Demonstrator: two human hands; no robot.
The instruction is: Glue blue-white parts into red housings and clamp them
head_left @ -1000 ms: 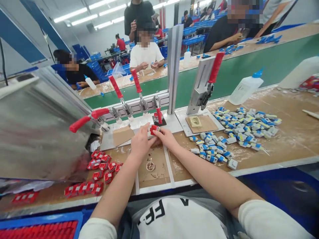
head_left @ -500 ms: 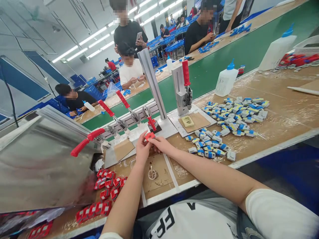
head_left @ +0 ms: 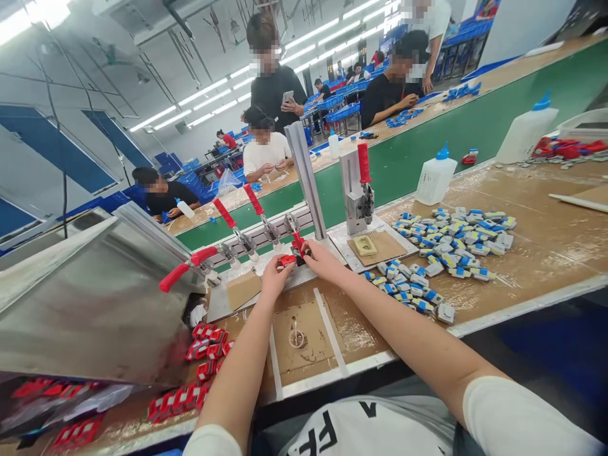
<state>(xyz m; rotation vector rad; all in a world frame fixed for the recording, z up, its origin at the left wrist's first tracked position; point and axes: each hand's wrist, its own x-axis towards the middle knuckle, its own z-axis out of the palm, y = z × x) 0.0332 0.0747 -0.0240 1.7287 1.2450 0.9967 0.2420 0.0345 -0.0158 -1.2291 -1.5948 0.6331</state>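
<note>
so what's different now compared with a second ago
Both hands moved forward, toward the clamps. The right hand let go of the red piece and is now at the downturned red clamp handle; whether it grips is unclear. The left hand keeps the piece. The blue-and-white pile and small cup stayed put.

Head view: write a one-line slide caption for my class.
Left hand holding a red part; right hand at a red clamp handle.

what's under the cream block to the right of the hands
The cream block sits on brown cardboard, over a pale plate; what lies directly beneath is hidden.
</note>
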